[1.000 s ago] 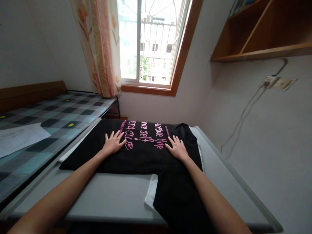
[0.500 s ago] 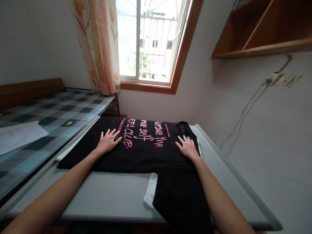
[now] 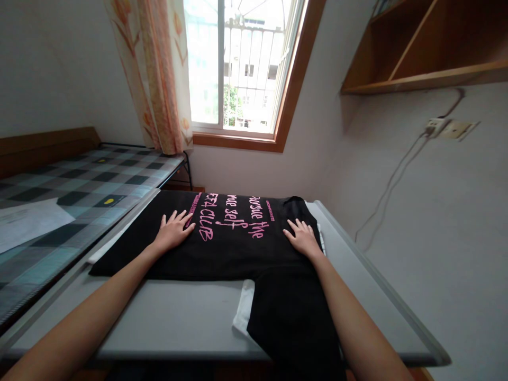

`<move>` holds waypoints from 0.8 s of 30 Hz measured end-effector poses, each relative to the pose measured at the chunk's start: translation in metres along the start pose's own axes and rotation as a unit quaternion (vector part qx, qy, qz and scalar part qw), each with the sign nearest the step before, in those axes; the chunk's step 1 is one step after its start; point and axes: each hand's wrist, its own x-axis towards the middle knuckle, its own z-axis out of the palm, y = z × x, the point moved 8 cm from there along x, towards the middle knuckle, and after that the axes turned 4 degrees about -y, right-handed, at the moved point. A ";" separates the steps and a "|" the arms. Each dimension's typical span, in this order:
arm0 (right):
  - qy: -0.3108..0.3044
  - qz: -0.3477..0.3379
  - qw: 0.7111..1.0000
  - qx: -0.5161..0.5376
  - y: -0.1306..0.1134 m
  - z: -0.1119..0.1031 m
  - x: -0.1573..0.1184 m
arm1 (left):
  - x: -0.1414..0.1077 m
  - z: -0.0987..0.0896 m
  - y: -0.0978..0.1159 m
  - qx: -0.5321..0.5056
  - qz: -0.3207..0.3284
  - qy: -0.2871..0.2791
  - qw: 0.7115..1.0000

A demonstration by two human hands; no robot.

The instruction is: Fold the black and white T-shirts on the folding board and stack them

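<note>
A black T-shirt (image 3: pixel 234 256) with pink lettering lies spread sideways across a grey table (image 3: pixel 190 317). Its collar is at the right, its hem at the left, and one sleeve with a white cuff (image 3: pixel 243 307) hangs toward me over the near edge. White cloth also shows along the hem and beside the collar. My left hand (image 3: pixel 173 231) rests flat on the shirt near the hem, fingers spread beside the lettering. Close to the collar, my right hand (image 3: pixel 304 238) lies flat on the fabric, fingers apart. Neither hand grips anything.
On the left stands a bed with a checked mattress (image 3: pixel 130 169) and a white paper sheet (image 3: pixel 34 225) on it. A curtain (image 3: pixel 159 79) hangs by the barred window (image 3: pixel 250 69). Cords run from a wall socket (image 3: pixel 436 127) at right, below a wooden shelf (image 3: pixel 424 79).
The whole view has shifted slightly, so everything appears a little further left. Both hands stay flat at the same places on the shirt, which looks unchanged.
</note>
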 end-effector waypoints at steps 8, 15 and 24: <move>0.005 -0.001 1.000 -0.002 0.000 -0.001 -0.001 | -0.001 0.000 0.001 -0.002 0.000 -0.001 1.000; 0.010 0.000 1.000 -0.011 0.000 -0.004 -0.003 | -0.002 -0.006 -0.002 0.008 0.011 -0.016 1.000; -0.001 0.038 0.999 -0.007 0.008 -0.014 -0.014 | 0.000 -0.008 -0.045 0.008 -0.053 -0.021 0.998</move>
